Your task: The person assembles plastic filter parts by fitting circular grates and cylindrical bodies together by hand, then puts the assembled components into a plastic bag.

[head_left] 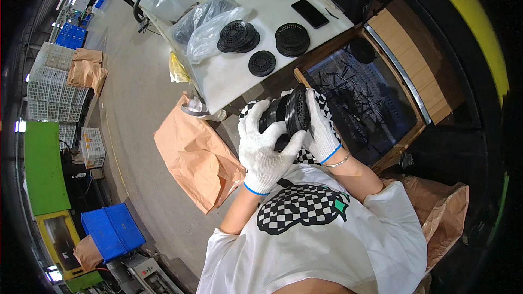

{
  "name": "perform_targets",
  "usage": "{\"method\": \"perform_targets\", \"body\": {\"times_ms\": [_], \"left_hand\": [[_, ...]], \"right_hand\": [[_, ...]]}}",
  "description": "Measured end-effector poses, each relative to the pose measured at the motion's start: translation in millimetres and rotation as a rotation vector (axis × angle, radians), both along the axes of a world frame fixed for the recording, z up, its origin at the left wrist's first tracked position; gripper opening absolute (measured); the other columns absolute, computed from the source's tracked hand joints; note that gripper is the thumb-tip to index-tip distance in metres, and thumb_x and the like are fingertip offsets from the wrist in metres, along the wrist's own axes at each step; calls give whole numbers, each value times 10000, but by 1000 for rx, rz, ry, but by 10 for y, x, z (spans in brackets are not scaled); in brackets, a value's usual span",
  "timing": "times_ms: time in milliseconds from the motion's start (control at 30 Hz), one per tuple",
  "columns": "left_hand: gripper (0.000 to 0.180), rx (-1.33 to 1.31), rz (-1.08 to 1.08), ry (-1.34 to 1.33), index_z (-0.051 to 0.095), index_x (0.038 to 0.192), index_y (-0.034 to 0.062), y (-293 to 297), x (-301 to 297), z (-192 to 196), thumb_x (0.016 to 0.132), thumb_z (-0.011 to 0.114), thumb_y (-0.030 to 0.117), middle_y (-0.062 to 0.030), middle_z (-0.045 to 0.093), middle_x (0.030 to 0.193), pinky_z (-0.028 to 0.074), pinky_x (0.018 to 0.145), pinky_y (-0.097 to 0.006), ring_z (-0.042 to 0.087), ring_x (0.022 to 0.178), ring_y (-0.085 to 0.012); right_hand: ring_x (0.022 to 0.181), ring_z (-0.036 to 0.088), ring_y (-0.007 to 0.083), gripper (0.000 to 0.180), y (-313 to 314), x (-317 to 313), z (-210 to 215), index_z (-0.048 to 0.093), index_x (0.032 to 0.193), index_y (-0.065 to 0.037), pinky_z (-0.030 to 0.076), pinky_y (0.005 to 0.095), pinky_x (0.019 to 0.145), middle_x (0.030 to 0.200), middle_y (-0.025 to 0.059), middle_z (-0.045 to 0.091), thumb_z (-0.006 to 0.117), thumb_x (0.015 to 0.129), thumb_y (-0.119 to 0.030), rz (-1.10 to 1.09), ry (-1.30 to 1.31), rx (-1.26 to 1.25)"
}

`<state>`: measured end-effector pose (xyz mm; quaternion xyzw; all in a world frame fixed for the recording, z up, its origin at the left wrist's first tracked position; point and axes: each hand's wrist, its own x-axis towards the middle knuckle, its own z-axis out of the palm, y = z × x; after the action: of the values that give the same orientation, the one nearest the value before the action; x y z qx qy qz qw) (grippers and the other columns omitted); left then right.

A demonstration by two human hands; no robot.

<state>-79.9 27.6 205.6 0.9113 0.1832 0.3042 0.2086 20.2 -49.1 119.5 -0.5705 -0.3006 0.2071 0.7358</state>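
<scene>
Both my hands wear white knit gloves with blue cuffs. Between them, in front of my chest, is a stack of black perforated plastic discs [297, 110] turned on edge. My left hand [264, 149] wraps round the stack's left side, fingers curled over a group of discs. Against the right end presses my right hand [321, 133], its fingers partly hidden behind the discs. A gap shows between two groups in the stack. On the white table [229, 84] beyond lie more such discs: a fanned pile [238, 36], a stack [292, 40] and a smaller one [262, 63].
A wood-framed bin [376, 98] at the right holds thin black scraps and one disc. A phone [310, 13] and clear plastic bags [210, 24] lie on the table. Brown paper bags [196, 152] stand left and right of me. Blue crates [111, 226] are farther left.
</scene>
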Motion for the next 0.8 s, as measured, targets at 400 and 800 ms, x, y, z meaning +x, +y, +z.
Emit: {"method": "perform_targets", "body": {"times_ms": [400, 800], "left_hand": [[200, -111, -15, 48, 679, 871, 59, 24, -78, 1, 725, 764, 166, -214, 532, 1257, 412, 968, -442, 503, 1140, -385], [900, -216, 105, -6, 341, 1433, 76, 237, 70, -174, 677, 803, 230, -233, 385, 1328, 475, 940, -410, 512, 1148, -371]], "right_hand": [[1063, 619, 197, 456, 59, 44, -171, 524, 1289, -91, 523, 364, 936, 1209, 97, 603, 400, 1018, -436, 194, 1231, 382], [1104, 599, 190, 519, 227, -7, 126, 508, 1311, -40, 506, 329, 948, 1250, 109, 585, 407, 1013, -453, -3, 1088, 102]]}}
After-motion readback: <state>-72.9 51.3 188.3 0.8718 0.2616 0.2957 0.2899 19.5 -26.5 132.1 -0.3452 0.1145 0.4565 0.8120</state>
